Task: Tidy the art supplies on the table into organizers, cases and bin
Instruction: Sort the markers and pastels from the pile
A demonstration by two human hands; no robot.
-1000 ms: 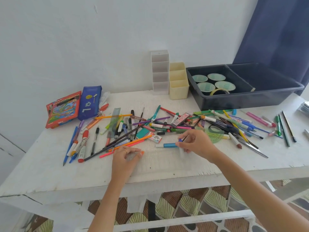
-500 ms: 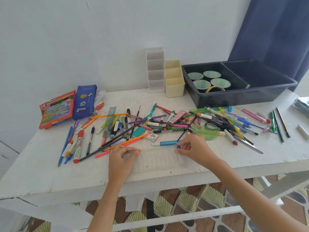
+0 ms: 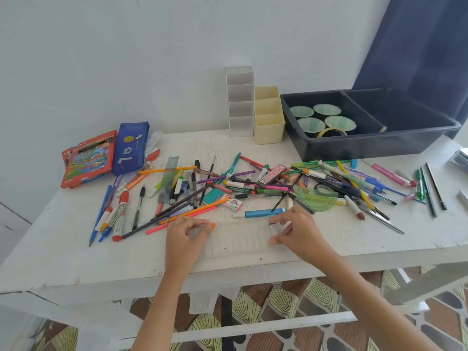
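Clear plastic, flat and rectangular, describes the item under handling: a transparent sheet-like piece (image 3: 238,239) lying along the near edge of the white counter (image 3: 76,262), faintly ribbed, with the counter's grain visible through it. Whether it is a wide ruler or a case lid cannot be determined. The left grip (image 3: 186,235), bearing a ring (image 3: 186,222), has its fingers curled over the piece's left end. The right grip (image 3: 300,231) pinches the right end between thumb and fingertips. Both grips are therefore grasping the same piece, which rests flat on the counter between them. Just behind it lies a blue-and-white tube-shaped stick (image 3: 263,213), and beyond that a green protractor (image 3: 316,198). A wide scatter of pens, pencils and markers (image 3: 253,183) covers the middle of the counter from left to right. At the far left, a red pencil box (image 3: 87,159) and a blue pencil case (image 3: 130,148) sit side by side, touching. Against the wall stand a white tiered organizer (image 3: 240,102) and a cream tiered organizer (image 3: 268,117), side by side. To their right sits a dark two-compartment bin (image 3: 367,145); its left compartment holds four pale green round items and a tape roll (image 3: 329,131).
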